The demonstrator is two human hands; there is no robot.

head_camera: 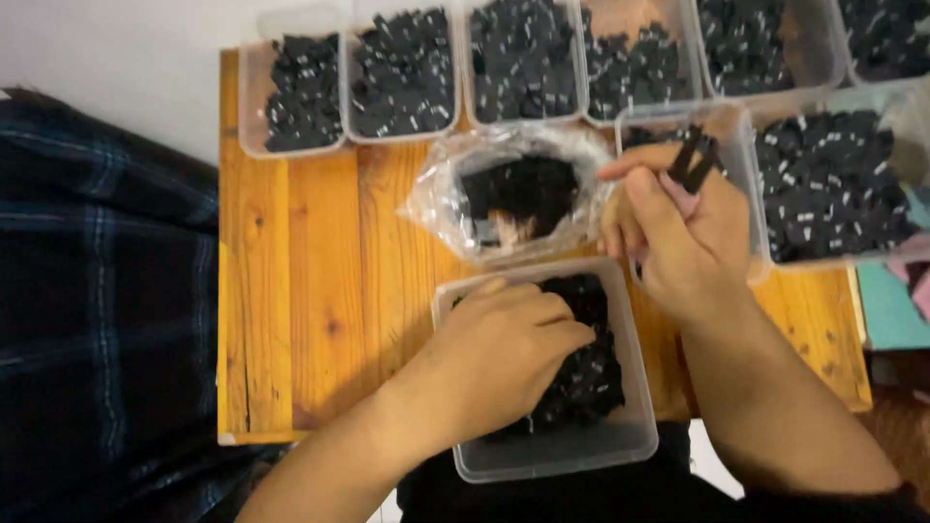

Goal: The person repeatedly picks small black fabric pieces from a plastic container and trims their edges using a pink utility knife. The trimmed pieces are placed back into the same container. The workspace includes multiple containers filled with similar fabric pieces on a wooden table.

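At the far left lies a dark plaid cloth (97, 291), well apart from both hands, beside the wooden counter (310, 291). The left hand (504, 353) reaches down into a clear plastic tub (552, 455) at the counter's near edge, its curled fingers buried among small black parts (586, 378); whether it grips any of them cannot be told. Just beyond this hand sits a crumpled clear bag (441, 199) with more black parts inside. Farther beyond, along the counter's back edge, runs a row of clear tubs (402, 77) filled with the same black pieces. To the right, the right hand (678, 228) is raised just above the near tub's far corner, fingers pinched around 2 thin black strips (693, 160) that stick up past its fingertips. Just right of that hand stands 1 more full tub (833, 184).
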